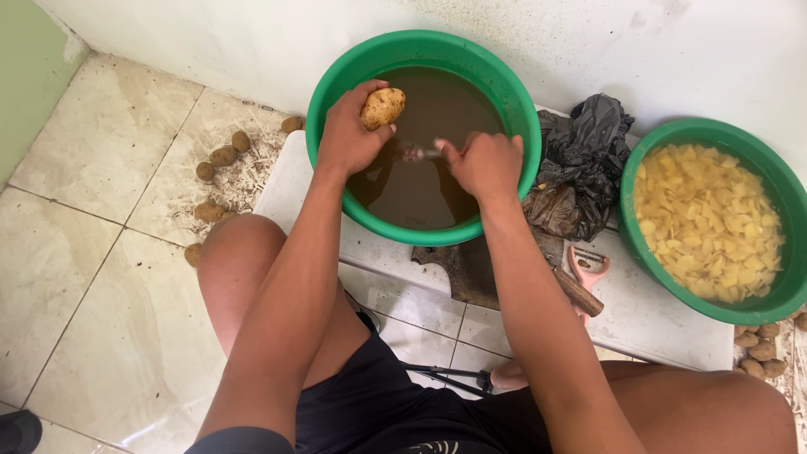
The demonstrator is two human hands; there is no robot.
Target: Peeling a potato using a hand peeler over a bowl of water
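Left hand (pixel 349 134) clamps a potato (pixel 383 108) above the green basin (pixel 336 80) of brown water, catching drips; right hand (pixel 483 164) grips a peeler (pixel 420 154) beside it. Right of that basin sits another basin (pixel 790 193) holding cut slices.

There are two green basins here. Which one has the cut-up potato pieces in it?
The green basin on the right, heaped with pale yellow potato pieces. The other green basin, under the hands, holds only murky brown water.
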